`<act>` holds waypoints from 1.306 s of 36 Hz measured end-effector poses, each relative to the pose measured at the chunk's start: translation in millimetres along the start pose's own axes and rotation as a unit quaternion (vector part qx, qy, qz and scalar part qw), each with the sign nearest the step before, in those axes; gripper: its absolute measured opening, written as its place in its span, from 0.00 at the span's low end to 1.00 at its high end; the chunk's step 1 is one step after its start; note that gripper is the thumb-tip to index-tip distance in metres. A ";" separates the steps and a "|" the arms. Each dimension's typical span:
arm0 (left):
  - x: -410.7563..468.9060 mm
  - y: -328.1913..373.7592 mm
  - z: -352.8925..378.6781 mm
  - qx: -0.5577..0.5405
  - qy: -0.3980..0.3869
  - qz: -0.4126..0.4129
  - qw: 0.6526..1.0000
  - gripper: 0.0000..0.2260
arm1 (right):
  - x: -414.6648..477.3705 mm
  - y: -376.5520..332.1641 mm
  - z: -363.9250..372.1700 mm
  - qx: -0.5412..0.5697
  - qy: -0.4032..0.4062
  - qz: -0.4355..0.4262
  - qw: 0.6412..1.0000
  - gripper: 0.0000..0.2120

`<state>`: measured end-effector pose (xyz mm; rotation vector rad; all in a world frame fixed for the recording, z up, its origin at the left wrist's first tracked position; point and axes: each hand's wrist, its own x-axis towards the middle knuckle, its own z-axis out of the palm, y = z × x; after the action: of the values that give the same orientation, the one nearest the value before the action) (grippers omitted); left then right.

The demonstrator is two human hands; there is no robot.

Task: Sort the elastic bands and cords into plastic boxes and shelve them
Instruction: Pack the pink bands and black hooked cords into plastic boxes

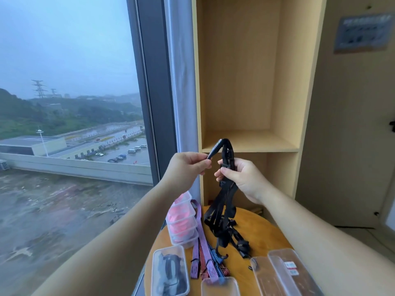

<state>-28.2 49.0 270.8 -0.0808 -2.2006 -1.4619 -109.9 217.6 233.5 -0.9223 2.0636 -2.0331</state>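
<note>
A bundle of black elastic straps (pixel 224 201) hangs above a round wooden table (pixel 256 227), in front of an open wooden shelf unit (pixel 256 144). The left hand (pixel 188 165) pinches the top loop's end. The right hand (pixel 241 178) grips the bundle's middle. Striped cords (pixel 203 248) lie below, right of a clear box of pink bands (pixel 181 221).

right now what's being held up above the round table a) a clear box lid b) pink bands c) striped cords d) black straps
D: the black straps are held up over the table, while the striped cords lie flat on it and the pink bands sit in their box.
</note>
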 end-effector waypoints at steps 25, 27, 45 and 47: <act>-19.0 -16.7 25.5 0.482 0.002 0.265 0.835 0.15 | -12.9 -13.2 18.2 0.076 0.130 0.039 0.988 0.15; -20.6 -18.4 26.0 0.437 0.004 0.272 0.858 0.11 | -13.2 -12.6 17.7 0.059 0.136 0.023 0.989 0.14; -21.8 -23.0 22.4 0.037 0.017 0.002 0.999 0.06 | -19.5 -7.9 11.0 0.089 0.033 0.039 0.995 0.14; -22.7 -24.6 23.6 0.148 0.061 0.054 0.986 0.06 | -19.9 -8.5 12.0 0.094 0.028 0.077 0.992 0.16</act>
<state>-24.6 64.3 233.0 -0.0098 -2.2484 -1.0426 -85.1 217.3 233.5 -0.6610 1.8626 -2.1471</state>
